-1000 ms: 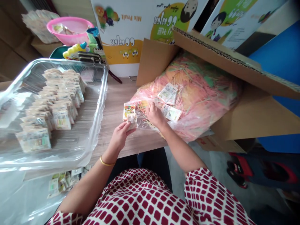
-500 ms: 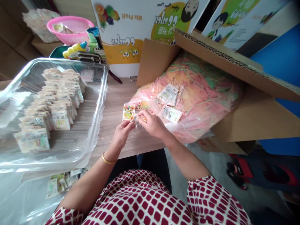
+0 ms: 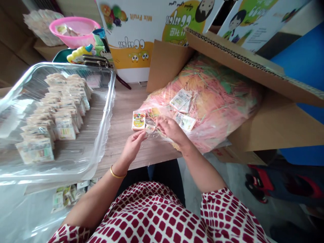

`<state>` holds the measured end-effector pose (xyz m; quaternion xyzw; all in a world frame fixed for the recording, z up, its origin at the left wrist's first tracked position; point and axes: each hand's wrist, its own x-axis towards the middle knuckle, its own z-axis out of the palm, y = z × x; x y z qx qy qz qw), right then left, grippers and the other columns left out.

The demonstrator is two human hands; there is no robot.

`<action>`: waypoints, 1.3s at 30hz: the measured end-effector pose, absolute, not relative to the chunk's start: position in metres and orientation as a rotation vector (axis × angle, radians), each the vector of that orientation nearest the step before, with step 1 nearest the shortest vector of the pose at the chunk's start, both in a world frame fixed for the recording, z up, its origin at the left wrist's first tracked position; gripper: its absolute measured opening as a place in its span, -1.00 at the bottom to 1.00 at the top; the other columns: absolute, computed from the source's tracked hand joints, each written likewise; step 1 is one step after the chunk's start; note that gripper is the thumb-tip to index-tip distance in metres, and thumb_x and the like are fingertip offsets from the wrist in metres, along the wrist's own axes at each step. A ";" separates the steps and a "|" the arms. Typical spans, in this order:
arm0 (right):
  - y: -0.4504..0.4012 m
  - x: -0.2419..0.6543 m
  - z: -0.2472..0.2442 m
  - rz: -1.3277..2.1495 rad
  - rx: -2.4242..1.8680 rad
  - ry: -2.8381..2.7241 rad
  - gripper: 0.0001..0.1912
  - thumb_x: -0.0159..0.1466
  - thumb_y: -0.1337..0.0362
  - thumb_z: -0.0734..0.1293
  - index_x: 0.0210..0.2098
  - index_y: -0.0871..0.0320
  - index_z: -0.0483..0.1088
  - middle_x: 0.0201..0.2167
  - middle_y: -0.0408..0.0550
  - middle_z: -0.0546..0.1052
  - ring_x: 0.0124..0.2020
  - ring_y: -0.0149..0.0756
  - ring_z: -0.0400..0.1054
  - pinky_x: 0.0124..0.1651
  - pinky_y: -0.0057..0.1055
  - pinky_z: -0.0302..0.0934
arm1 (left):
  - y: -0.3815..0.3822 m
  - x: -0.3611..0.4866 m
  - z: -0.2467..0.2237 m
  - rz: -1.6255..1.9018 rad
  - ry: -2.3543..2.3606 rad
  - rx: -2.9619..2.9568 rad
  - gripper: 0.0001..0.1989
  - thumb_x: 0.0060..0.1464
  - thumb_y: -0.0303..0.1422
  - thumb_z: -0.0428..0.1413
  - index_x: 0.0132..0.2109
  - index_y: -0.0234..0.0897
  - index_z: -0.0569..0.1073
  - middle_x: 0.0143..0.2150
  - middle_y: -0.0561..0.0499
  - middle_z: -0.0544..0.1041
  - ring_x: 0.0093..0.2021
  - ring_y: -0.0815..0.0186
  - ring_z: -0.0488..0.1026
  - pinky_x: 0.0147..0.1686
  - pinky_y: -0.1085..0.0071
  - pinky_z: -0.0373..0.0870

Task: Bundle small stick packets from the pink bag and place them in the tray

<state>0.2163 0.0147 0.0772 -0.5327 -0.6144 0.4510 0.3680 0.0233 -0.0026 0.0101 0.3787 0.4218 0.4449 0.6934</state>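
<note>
My left hand [image 3: 133, 144] pinches the edge of a small clear packet [image 3: 150, 128] with a bit of colour inside, just above the table's near side. To its right, my right hand [image 3: 172, 131] is closed with curled fingers at the mouth of a large clear bag [image 3: 212, 101] full of thin pink, orange and green sticks. What those fingers hold, if anything, is too small to make out. A stack of printed fruit cards [image 3: 138, 120] lies beside my left fingertips. More printed cards [image 3: 181, 100] rest on the bag, with another group [image 3: 186, 122] closer to my right hand.
On the left, a clear plastic tray [image 3: 107, 111] holds rows of filled packets [image 3: 65, 126]. Behind it stand a pink basin [image 3: 76, 40], a yellow bottle [image 3: 78, 54] and a dark pouch [image 3: 96, 60]. An open cardboard box [image 3: 275, 125] surrounds the bag; a printed carton [image 3: 134, 72] stands behind.
My right hand has moved right, away from the packet and toward the sticks. My left hand stays nearly in place, and the small packet now shows between the hands.
</note>
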 end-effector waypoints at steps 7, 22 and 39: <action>0.019 0.183 0.081 0.861 -1.369 -1.274 -0.32 0.45 -0.28 -0.18 -0.45 0.02 0.19 -0.47 -0.06 0.38 -0.31 -0.23 0.45 -0.15 -0.26 0.38 | -0.004 0.031 0.018 0.955 0.929 0.809 -0.59 0.01 -0.06 0.37 -0.10 -0.26 0.70 -0.06 -0.11 0.70 0.11 0.02 0.55 0.25 0.08 0.40; 0.006 0.177 0.065 0.790 -1.400 -1.500 -0.43 0.55 -0.01 -0.12 -0.18 0.02 0.43 -0.14 0.05 0.61 0.03 -0.16 0.47 0.17 -0.17 0.33 | -0.002 0.033 0.019 0.904 0.919 0.919 -0.62 0.11 -0.08 0.30 -0.07 -0.25 0.69 -0.11 -0.07 0.69 -0.01 0.11 0.56 0.19 0.17 0.40; 0.018 0.205 0.070 1.203 -1.351 -1.646 -0.44 0.52 -0.11 0.05 0.17 0.02 0.49 0.03 -0.01 0.63 0.17 -0.19 0.46 0.22 -0.24 0.31 | 0.005 0.030 0.019 0.817 0.816 0.628 -0.66 0.07 -0.15 0.35 -0.09 -0.28 0.67 0.08 -0.15 0.63 0.17 0.00 0.50 0.15 0.07 0.50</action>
